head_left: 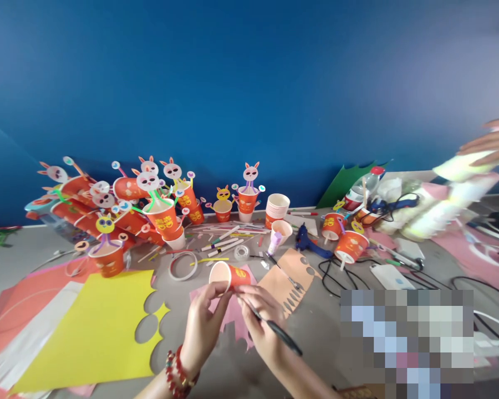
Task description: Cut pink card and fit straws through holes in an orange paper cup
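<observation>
A red paper cup [238, 275] with yellow print lies on its side in front of me, its white mouth facing left. My left hand [205, 318] is closed on the cup's near side, fingertips and thumb pinching it. My right hand [264, 318] grips a slim black pen-shaped tool [285, 337]. Its fingertips also meet the cup close to the left fingers. The tool's tip is hidden by the hand and cup. Under both hands lies a pink cut paper sheet [233, 316].
Yellow paper [95, 327] with round cut-outs lies left, orange paper [285, 277] right. Bunny-faced cups [160, 215] and a cup stack [278, 209] line the back. A blue glue gun [310, 243] and cables lie right. Another person's hand [493, 141] touches blurred white paper pieces.
</observation>
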Available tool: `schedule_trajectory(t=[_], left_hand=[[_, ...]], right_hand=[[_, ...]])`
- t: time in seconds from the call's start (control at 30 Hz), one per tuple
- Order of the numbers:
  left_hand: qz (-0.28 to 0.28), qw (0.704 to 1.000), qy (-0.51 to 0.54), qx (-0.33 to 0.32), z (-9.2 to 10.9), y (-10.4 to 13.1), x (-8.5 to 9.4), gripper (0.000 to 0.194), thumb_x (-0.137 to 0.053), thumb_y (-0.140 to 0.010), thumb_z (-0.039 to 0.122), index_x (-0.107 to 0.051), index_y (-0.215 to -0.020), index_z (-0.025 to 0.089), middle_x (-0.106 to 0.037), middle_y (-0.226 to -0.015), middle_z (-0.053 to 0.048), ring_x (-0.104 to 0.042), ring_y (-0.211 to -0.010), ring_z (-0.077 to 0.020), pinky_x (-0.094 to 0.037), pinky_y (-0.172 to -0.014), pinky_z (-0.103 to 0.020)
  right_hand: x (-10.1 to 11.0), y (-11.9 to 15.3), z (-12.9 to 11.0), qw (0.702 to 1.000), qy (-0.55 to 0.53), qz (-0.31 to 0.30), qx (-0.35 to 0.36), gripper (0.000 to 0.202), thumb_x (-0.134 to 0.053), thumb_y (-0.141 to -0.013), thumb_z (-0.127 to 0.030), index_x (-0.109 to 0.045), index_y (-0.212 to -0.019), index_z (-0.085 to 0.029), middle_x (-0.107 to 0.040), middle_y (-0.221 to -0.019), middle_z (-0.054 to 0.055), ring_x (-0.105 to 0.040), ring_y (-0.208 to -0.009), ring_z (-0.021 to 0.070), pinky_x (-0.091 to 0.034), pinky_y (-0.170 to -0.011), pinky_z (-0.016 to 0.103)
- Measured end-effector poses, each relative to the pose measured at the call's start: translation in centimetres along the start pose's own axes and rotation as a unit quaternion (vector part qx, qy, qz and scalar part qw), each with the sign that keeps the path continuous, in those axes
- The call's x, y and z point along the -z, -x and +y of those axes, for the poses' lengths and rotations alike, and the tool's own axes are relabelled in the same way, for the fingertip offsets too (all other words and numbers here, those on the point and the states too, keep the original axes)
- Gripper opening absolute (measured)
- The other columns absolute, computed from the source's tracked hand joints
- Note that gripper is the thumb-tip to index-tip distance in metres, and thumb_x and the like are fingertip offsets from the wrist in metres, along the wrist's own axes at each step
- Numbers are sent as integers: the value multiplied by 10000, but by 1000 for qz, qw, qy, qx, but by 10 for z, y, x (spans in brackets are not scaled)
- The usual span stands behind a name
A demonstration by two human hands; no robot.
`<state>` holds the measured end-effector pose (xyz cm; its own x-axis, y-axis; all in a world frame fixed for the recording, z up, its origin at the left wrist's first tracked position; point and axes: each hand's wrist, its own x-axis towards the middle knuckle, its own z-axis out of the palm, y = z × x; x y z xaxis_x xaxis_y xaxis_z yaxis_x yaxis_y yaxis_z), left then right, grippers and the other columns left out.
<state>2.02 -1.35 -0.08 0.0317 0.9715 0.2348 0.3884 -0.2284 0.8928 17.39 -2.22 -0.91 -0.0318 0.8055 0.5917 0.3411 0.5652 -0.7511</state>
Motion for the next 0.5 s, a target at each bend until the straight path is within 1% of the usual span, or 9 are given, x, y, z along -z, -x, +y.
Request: schedule_trajectory(t=[0.07, 0.17, 0.3, 0.4, 0.5], left_hand=[[-8, 1000, 18, 15, -1, -1, 1, 184, -560, -934, 320, -695, -904, 199, -765, -912, -60, -701, -803, -198, -537, -735, -274], [-22, 999, 36, 25, 0, -2, 3, 208, -570, -925, 350, -703, -895, 193, -763, -901, -62, -697, -805, -205, -535, -739, -281], [-29, 996, 80, 40, 2, -3, 4, 227, -580, -920, 382, -684, -864, 188, -749, -860, -50, -686, -812, -206, -524, -775, -294], [-44, 989, 126, 61, 1, -4, 4, 234, -585, -917, 399, -672, -875, 185, -740, -867, -50, -680, -837, -205, -516, -803, -299], [-59, 978, 181, 83, -1, -5, 6, 231, -626, -893, 403, -661, -857, 178, -719, -827, -40, -663, -812, -195, -514, -788, -293]], right_hand=[[-1, 0, 0, 1000, -5, -3, -1, 176, -544, -942, -138, -699, -927, -218, -748, -950, 90, -708, -900, 222, -588, -823, 348], [2, -2, 0, 999, -9, -12, -30, 151, -560, -946, -175, -689, -876, -211, -732, -926, 92, -695, -903, 232, -578, -847, 369], [7, -5, -3, 998, -17, -28, -46, 164, -540, -965, -201, -671, -866, -207, -704, -919, 86, -680, -894, 226, -567, -851, 368], [6, -5, -6, 998, -2, -39, -42, 179, -514, -976, -199, -662, -878, -215, -692, -943, 82, -675, -911, 222, -558, -856, 355], [7, -4, -10, 998, 44, -45, -23, 158, -525, -967, -212, -647, -866, -222, -677, -967, 83, -655, -952, 235, -549, -840, 363]])
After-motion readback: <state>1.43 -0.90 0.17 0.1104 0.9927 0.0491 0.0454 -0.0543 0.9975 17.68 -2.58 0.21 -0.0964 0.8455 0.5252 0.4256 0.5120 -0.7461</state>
